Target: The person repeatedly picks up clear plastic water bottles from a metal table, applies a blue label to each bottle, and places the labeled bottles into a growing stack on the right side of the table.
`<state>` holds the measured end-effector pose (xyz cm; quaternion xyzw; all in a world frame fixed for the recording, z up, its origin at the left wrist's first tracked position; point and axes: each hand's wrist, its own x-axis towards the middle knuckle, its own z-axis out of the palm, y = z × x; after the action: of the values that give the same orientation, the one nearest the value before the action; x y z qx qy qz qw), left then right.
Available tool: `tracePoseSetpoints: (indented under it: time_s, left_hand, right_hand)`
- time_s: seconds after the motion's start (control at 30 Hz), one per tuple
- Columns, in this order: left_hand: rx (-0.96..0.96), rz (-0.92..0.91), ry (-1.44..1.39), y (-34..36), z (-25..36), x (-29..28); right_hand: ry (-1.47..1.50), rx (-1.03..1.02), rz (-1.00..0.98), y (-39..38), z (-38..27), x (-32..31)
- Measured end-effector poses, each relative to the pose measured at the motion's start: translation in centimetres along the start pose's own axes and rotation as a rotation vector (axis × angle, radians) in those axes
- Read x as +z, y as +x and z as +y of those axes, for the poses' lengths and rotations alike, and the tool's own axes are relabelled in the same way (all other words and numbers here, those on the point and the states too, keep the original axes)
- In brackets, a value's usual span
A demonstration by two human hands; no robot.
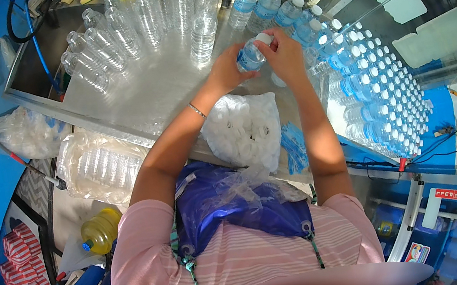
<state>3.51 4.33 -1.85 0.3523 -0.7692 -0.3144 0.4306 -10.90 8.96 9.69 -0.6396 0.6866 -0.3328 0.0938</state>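
A clear water bottle with a blue label (250, 58) is tilted over the steel counter (154, 97). My left hand (228, 70) wraps round its body. At its top, the fingers of my right hand (284, 54) are closed on the white cap (264, 39). Just in front of me sits a plastic bag of white caps (245, 127), with a bunch of blue label strips (294, 146) to its right. Beyond my left hand stands an unlabelled clear bottle (203, 38).
Several uncapped clear bottles (147, 20) stand at the back left, beside a steel sink (26, 70). Capped, labelled bottles (374, 94) fill the right side in rows. A bag of bottles (101, 160) and a yellow jug (101, 231) are at my left. A blue apron (238, 201) covers my lap.
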Motion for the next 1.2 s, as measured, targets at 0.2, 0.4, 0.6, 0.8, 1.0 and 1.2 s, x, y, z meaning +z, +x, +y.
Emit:
tracePoseSetpoints:
  time_s: [0.2,0.4,0.6,0.8,1.0,1.2]
  left_hand:
    - [-0.271,-0.204,0.166,0.6,-1.6,1.4]
    - [-0.322,-0.171,0.227,5.7,-0.4,5.9]
    - [-0.389,-0.157,0.237,9.1,0.3,10.4]
    - [-0.37,-0.172,0.182,9.4,-1.2,11.6]
    - [-0.604,-0.262,-0.584,5.8,-0.8,4.9]
    - [-0.581,-0.57,-1.384,-3.4,5.5,0.7]
  right_hand:
    - [0.237,0.04,0.17,-2.1,-0.2,0.4]
    - [0.22,0.123,-0.035,-10.3,1.2,0.1]
    - [0.246,0.312,-0.21,-15.4,2.8,1.4]
    - [0.217,0.239,-0.196,-16.8,3.7,2.2]
    - [0.318,0.197,0.168,-15.2,4.3,2.9]
    - [0.477,0.117,0.223,-13.3,3.2,1.7]
